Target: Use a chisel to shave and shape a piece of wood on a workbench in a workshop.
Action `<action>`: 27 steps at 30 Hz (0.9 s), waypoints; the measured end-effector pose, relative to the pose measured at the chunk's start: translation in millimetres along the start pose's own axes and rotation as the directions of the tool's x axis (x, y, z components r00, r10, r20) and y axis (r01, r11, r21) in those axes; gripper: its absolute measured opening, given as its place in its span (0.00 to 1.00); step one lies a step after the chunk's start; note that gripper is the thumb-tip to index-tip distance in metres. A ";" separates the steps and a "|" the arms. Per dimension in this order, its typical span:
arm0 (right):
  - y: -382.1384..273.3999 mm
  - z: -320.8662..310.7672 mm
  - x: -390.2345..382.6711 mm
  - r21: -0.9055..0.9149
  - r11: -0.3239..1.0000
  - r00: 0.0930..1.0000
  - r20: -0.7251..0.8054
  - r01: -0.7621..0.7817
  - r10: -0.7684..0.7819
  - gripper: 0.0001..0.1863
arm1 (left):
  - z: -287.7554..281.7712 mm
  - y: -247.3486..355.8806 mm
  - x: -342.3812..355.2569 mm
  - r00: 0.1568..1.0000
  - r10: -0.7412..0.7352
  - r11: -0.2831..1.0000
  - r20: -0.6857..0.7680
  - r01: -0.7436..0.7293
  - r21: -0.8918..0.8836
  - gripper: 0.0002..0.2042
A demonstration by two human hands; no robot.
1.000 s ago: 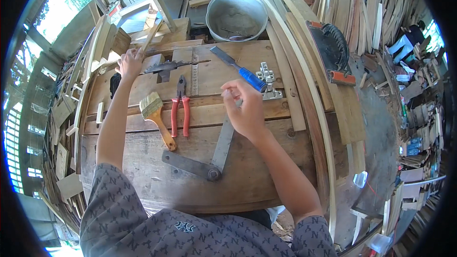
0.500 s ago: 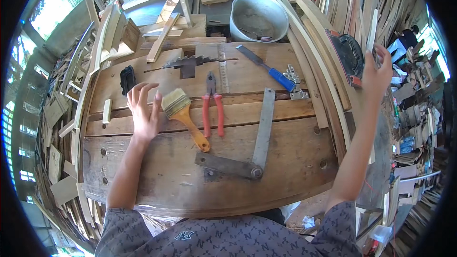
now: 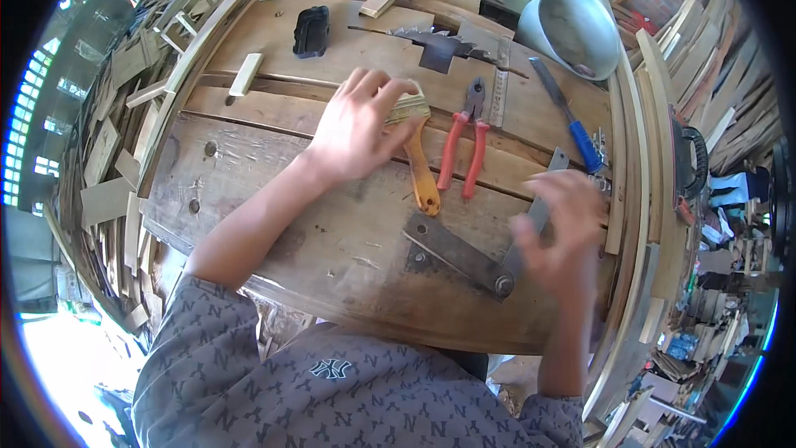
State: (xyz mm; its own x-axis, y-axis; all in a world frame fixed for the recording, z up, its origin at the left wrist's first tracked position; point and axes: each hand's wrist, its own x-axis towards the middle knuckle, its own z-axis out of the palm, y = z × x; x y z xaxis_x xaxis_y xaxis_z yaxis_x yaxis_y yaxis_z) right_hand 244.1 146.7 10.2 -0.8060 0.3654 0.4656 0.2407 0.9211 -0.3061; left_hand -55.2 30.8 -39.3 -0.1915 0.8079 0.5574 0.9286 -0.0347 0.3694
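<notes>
My left hand (image 3: 361,129) is over the paintbrush (image 3: 423,181), fingers bent and apart, hiding part of its head; whether it grips it is unclear. Red-handled pliers (image 3: 475,149) lie to its right. My right hand (image 3: 560,220), blurred, hovers open above two bolted flat steel bars (image 3: 452,253). Beyond it a blue-handled chisel (image 3: 580,137) lies beside some metal hinges (image 3: 604,152), partly hidden. A toothed saw blade (image 3: 439,46) and a black plastic piece (image 3: 312,31) are farther back on the wooden bench (image 3: 249,216).
A metal basin (image 3: 568,29) stands at the back right. Long boards (image 3: 638,199) line the right edge, with a tool with a black handle (image 3: 690,166) on them. A small wood block (image 3: 246,75) lies at left. Wood scraps are piled on both sides; a person (image 3: 730,187) is partly visible at far right.
My left hand has moved rightward onto the paintbrush. My right hand has come from the right-hand boards back over the steel bars. The view has tilted, shifting the bench.
</notes>
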 end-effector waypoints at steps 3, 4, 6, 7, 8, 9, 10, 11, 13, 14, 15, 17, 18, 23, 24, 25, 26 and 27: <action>-22.3 30.5 -8.7 0.108 0.994 0.992 0.117 0.026 -0.039 0.25 | 3.8 22.8 -2.4 0.993 -0.047 0.999 0.107 0.044 0.025 0.20; -24.8 34.1 -11.3 0.170 0.985 0.986 0.161 0.024 -0.051 0.27 | -1.2 36.3 3.8 0.914 -0.239 0.968 0.327 0.197 0.156 0.23; -23.6 32.8 -11.2 0.178 0.983 0.981 0.193 -0.043 0.008 0.28 | -2.6 51.8 9.9 0.755 -0.421 0.903 0.502 0.294 0.315 0.26; -22.9 30.9 -9.9 0.190 0.977 0.973 0.226 -0.098 0.054 0.30 | -3.1 56.3 10.9 0.720 -0.442 0.894 0.535 0.304 0.329 0.29; -21.8 28.2 -9.0 0.171 0.980 0.966 0.253 -0.100 0.055 0.31 | -2.4 59.7 11.5 0.683 -0.462 0.885 0.565 0.314 0.344 0.33; -21.5 28.4 -10.4 0.173 0.979 0.967 0.248 -0.105 0.060 0.31 | 3.0 59.4 8.3 0.684 -0.458 0.887 0.568 0.307 0.346 0.33; -23.1 29.7 -10.5 0.162 0.983 0.960 0.278 -0.083 0.035 0.31 | 8.9 57.3 4.0 0.773 -0.404 0.908 0.490 0.275 0.315 0.34; -23.6 30.7 -10.9 0.153 0.986 0.951 0.308 -0.060 0.010 0.31 | 12.5 55.8 1.9 0.848 -0.343 0.928 0.403 0.238 0.288 0.36; -22.6 32.5 -10.5 0.176 0.982 0.947 0.321 -0.069 0.009 0.31 | 18.5 60.1 10.0 0.820 -0.380 0.915 0.427 0.267 0.301 0.39; -23.4 32.8 -8.9 0.201 0.977 0.941 0.338 -0.065 -0.007 0.32 | 19.1 65.6 14.9 0.790 -0.428 0.897 0.440 0.309 0.317 0.41; -23.6 32.8 -9.3 0.217 0.975 0.940 0.340 -0.051 -0.027 0.32 | 22.4 71.0 19.3 0.785 -0.446 0.887 0.430 0.321 0.332 0.41; -17.9 34.1 -12.8 0.308 0.942 0.944 0.329 -0.133 0.026 0.31 | 33.7 79.3 29.7 0.809 -0.421 0.893 0.410 0.291 0.343 0.47; -14.4 35.7 -13.2 0.415 0.900 0.946 0.324 -0.135 -0.007 0.30 | 38.2 80.1 33.2 0.805 -0.441 0.882 0.397 0.307 0.358 0.47; -9.1 42.6 -15.2 0.506 0.859 0.966 0.251 -0.079 -0.059 0.27 | 41.1 81.6 39.5 0.787 -0.446 0.876 0.426 0.285 0.389 0.50; -9.4 42.9 -14.6 0.500 0.865 0.968 0.236 -0.046 -0.085 0.27 | 40.2 81.8 40.3 0.787 -0.450 0.872 0.422 0.286 0.396 0.50; -10.0 42.7 -14.8 0.506 0.862 0.968 0.233 -0.037 -0.095 0.27 | 38.8 82.0 40.9 0.779 -0.461 0.872 0.425 0.308 0.380 0.49; -11.4 41.9 -16.2 0.514 0.856 0.970 0.229 -0.046 -0.085 0.26 | 37.0 81.7 41.4 0.771 -0.471 0.871 0.428 0.330 0.365 0.48; -12.6 41.2 -17.6 0.523 0.851 0.971 0.225 -0.054 -0.076 0.25 | 33.1 79.2 41.1 0.771 -0.479 0.865 0.419 0.334 0.373 0.48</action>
State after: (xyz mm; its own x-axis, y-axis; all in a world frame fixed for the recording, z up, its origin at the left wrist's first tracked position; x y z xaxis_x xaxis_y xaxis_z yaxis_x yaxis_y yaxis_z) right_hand 232.9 123.1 -28.4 -0.9228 0.2546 0.2892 -0.0342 0.6935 -0.7196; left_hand 21.0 80.7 -11.7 -0.4589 0.8865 -0.0589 0.8583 0.4595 0.2282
